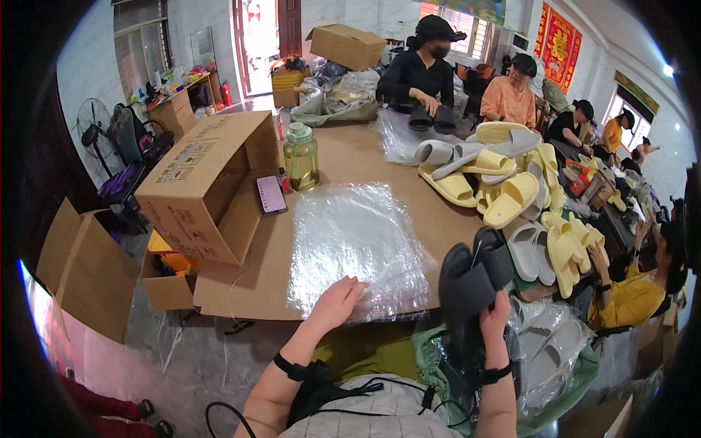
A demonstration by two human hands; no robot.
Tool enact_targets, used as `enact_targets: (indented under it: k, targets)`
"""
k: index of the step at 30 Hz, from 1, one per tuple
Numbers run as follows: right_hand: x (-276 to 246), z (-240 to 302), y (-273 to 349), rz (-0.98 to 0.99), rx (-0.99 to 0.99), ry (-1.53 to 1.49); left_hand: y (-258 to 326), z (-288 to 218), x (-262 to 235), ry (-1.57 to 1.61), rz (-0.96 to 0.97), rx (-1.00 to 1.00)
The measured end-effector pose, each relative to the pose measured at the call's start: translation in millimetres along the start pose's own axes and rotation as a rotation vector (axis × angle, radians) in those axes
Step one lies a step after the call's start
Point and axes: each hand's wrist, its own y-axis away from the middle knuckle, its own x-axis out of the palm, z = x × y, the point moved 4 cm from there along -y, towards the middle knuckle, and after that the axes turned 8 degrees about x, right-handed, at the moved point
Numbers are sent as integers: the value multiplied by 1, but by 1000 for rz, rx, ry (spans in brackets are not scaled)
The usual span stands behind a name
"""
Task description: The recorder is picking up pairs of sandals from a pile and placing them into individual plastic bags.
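A stack of clear plastic bags [350, 226] lies flat on the cardboard-covered table in front of me. My left hand [339, 301] is at its near edge, fingers pressed together on the edge of the top bag. Just right of the stack, my right hand [496, 312] grips a pair of black slippers [471, 281] by their near end, holding them up off the table. Some of its fingers are hidden behind the slippers. Beyond them is a heap of yellow and grey slippers [511, 190], with a grey pair [531, 252] on its near side.
An open cardboard box [197, 175], a phone [271, 196] and a green-lidded bottle [300, 157] stand left on the table. Below right, a green sack [577, 383] holds bagged grey slippers [551, 339]. Across the table a co-worker [423, 73] handles dark slippers; another in yellow [635, 292] sits right.
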Motion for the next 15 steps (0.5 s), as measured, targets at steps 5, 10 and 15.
enact_targets:
  k: [5,10,15]
  targets:
    - [-5,51,39,509,-327,18,-4,-5,-6,66,19,-23]
    - [21,96,57,860,-489,-89,-10,-14,-8,50,43,-12]
    - [43,102,51,883,-530,25,-5,-24,-15,111,101,-111]
